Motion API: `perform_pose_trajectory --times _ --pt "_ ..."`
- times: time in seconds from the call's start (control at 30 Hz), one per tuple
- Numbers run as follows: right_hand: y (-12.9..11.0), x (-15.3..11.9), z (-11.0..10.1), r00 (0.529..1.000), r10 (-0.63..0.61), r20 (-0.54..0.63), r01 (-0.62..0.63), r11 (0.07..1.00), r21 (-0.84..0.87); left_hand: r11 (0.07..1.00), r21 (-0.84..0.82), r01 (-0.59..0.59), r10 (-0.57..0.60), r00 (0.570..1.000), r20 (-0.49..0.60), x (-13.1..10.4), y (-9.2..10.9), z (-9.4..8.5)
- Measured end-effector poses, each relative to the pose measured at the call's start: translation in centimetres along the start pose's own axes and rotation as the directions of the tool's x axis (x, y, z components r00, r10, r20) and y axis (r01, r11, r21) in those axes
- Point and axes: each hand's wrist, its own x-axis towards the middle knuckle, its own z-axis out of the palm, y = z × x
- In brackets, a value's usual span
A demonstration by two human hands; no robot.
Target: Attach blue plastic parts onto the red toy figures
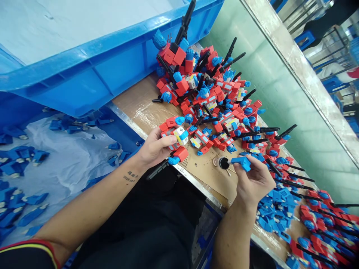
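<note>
My left hand (153,148) is closed round a red, white and blue toy robot torso (181,136), the thumb pressed on its front. A black toy gun (157,170) sticks out below that torso. Between the thumb and fingers of my right hand (254,184) is a blue plastic toy leg (242,163). Its narrow end points at a small pot of black liquid (223,163) on the tabletop; whether they touch I cannot tell. A thin stick (229,172) lies beside the pot.
Many red and blue toy robots (207,98) with black guns are heaped along the bench. Loose blue parts (276,209) lie piled to my right. At upper left stands a large blue crate (112,71); below it, more blue legs (17,157) rest on white sheeting. A pale green panel (269,82) borders the bench.
</note>
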Motion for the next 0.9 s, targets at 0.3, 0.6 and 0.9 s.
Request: perform_pose_trajectory --times 0.3,0.6,0.9 --pt "-0.3 0.9 1.2 0.980 0.195 -0.048 -0.198 0.978 -0.058 0.999 0.048 -0.007 0.010 0.997 -0.078 -0.1 -0.1 -0.3" --pt "-0.8 1.0 0.6 0.974 0.210 -0.089 -0.209 0.978 0.019 0.998 0.055 -0.007 0.009 0.999 -0.035 0.0 -0.2 -0.3" --pt "-8.3 0.3 4.6 0.969 0.242 -0.043 -0.188 0.843 0.504 0.993 0.112 -0.031 0.016 0.991 0.131 -1.0 -1.1 1.3"
